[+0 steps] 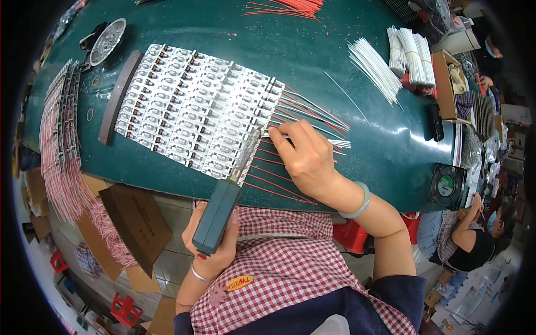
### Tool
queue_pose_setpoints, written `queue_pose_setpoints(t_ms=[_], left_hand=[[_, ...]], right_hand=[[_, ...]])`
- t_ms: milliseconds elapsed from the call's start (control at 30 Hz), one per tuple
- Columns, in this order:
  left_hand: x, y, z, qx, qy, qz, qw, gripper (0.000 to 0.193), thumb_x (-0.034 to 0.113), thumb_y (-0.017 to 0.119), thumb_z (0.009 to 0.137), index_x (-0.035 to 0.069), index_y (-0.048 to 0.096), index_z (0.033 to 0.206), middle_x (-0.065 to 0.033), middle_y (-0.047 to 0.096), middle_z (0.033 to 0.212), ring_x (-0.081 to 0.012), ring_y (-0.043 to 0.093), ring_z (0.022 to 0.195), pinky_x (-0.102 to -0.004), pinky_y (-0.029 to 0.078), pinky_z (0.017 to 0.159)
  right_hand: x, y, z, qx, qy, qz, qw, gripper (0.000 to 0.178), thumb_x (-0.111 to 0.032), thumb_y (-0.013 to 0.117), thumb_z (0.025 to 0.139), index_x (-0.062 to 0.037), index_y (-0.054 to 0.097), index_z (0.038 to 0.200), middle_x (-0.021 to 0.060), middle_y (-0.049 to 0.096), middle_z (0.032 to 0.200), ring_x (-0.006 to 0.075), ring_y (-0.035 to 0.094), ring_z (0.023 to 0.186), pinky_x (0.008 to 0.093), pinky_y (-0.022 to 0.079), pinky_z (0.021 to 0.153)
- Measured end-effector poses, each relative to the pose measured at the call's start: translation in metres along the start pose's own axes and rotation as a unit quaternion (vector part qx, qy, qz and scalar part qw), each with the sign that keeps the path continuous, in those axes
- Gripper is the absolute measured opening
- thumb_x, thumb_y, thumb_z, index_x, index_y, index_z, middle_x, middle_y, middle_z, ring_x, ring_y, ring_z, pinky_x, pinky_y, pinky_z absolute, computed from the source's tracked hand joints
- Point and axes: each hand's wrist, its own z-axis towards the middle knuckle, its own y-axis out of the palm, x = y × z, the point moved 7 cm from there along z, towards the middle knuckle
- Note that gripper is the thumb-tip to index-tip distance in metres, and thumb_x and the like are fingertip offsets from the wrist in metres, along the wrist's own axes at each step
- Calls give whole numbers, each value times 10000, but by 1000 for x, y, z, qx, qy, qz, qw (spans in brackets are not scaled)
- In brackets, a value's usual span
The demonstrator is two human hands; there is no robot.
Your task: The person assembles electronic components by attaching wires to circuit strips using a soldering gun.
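Observation:
My left hand (223, 251) is closed round the grip of a dark green soldering gun (216, 216). Its narrow metal tip reaches up to the right edge of a white panel of small circuit boards (190, 106). At that edge my right hand (306, 156) pinches a thin wire close to the tip; the fingers cover most of it. Red wires (279, 181) and white wires (312, 106) fan out to the right from the panel's edge, above and below my right hand. The panel lies slanted on the green table (223, 28).
A dark bar (120, 97) lies along the panel's left end. Finished-looking strips with red and white wires (61, 139) hang over the table's left edge. White wire bundles (412, 56), a small dish (108, 42) and a fan (448, 184) surround the work. Another person (474, 240) sits at right.

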Motion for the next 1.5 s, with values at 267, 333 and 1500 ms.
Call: queue_pose_setpoints(t_ms=[267,333,1500], left_hand=[[-3,-6,-4,25,-11,-39,999,229,-53,742,753,-107,692,970,-212,702,925,-311,722,780,-340,568,711],[-3,-6,-6,21,-5,-31,999,240,-48,744,754,-107,693,981,-215,705,933,-315,727,790,-341,571,724],[5,-5,0,-9,4,-2,1000,189,-42,747,755,-72,684,930,-172,682,915,-279,690,728,-316,535,642]], right_hand=[[-1,1,0,6,-3,-4,1000,298,-39,669,707,41,694,993,92,612,879,227,611,771,314,514,603],[-2,0,0,9,-11,-10,1000,284,-46,675,696,54,695,961,89,592,865,221,596,780,306,511,607],[-12,0,-8,-7,9,49,999,360,33,661,708,65,667,1066,113,637,918,238,602,768,320,514,572]])
